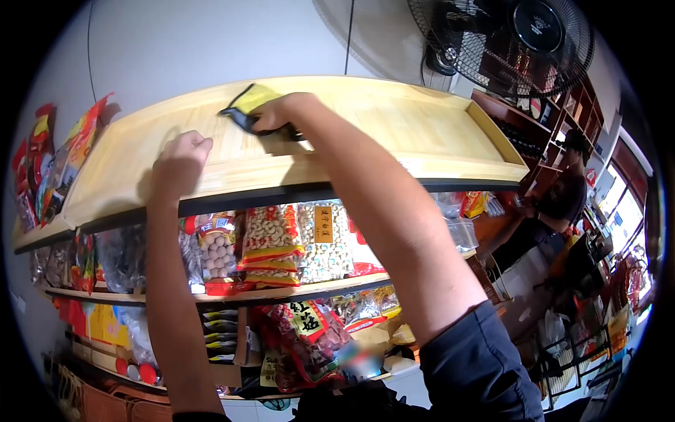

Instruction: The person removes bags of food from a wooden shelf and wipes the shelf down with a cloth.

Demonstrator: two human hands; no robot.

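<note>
My right hand (281, 114) is closed on a yellow-and-black cloth (259, 98), pressed against the pale wooden top shelf (394, 123) towards its back edge. The cloth is bunched, and its lower part is partly hidden by my fingers. Over the front ledge of the same shelf, farther left, my left hand (184, 156) is curled into a fist. Nothing shows between its fingers. Both forearms reach across the shelves below.
Below are bagged cashews (271, 235), white bagged goods (325, 243) and a red-and-black packet (309, 320). Colourful bags (77, 148) stand at the left end. A black fan (506, 42) hangs at upper right. Another person (562, 190) is at the right.
</note>
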